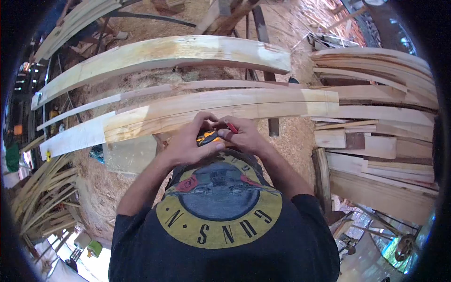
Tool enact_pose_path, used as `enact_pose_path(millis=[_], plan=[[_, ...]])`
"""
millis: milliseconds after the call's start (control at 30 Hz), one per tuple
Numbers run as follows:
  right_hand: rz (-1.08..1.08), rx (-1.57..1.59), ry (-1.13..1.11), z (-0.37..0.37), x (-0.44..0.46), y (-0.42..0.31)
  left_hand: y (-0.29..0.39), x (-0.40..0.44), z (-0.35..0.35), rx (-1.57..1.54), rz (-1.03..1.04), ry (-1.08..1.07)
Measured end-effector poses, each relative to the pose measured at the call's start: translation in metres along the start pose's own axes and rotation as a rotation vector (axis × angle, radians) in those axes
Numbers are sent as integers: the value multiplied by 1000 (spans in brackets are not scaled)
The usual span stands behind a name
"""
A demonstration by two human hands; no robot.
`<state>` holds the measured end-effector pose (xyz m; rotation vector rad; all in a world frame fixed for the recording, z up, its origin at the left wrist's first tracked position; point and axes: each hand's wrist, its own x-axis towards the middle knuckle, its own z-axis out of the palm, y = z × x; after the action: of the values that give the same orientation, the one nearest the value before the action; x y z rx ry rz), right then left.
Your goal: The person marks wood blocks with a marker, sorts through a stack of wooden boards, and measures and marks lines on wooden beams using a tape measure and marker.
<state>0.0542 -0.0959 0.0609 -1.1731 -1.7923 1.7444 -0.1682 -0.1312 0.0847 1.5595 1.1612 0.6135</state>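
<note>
Close to my chest, my left hand (195,141) is closed around a yellow-and-black tape measure (207,137). My right hand (244,136) meets it from the other side, its fingers at the tape measure's edge, with a short red pencil (231,127) gripped between the fingers. Just beyond both hands lies a long pale wooden beam (268,104), a dark line running along its length. Whether my left fingers touch the beam's near edge, I cannot tell. A small yellow item (48,155) sits at the beam's left end.
Behind the beam run a thin wooden strip (155,90) and a thick curved timber (174,52). Stacked boards (376,101) fill the right side. Loose slats (47,197) lie in a heap at lower left. Sawdust covers the ground (293,136).
</note>
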Motion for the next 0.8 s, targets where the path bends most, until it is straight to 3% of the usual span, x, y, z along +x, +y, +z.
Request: enact_pose_path(millis=[133, 233, 433, 500, 600, 700, 800], plan=[[160, 109, -110, -21, -13, 5, 16, 11, 12, 61, -70, -25], [138, 512, -221, -36, -18, 29, 13, 20, 27, 8, -57, 8], [201, 503, -159, -71, -27, 40, 23, 41, 50, -23, -89, 58], [187, 419, -154, -86, -27, 47, 29, 47, 53, -74, -58, 66], [189, 352, -36, -118, -28, 51, 26, 50, 35, -42, -226, -33], [141, 181, 245, -163, -22, 81, 2, 47, 4, 272, -254, 117], [209, -90, 275, -199, -9, 94, -22, 44, -23, 483, -296, 225]])
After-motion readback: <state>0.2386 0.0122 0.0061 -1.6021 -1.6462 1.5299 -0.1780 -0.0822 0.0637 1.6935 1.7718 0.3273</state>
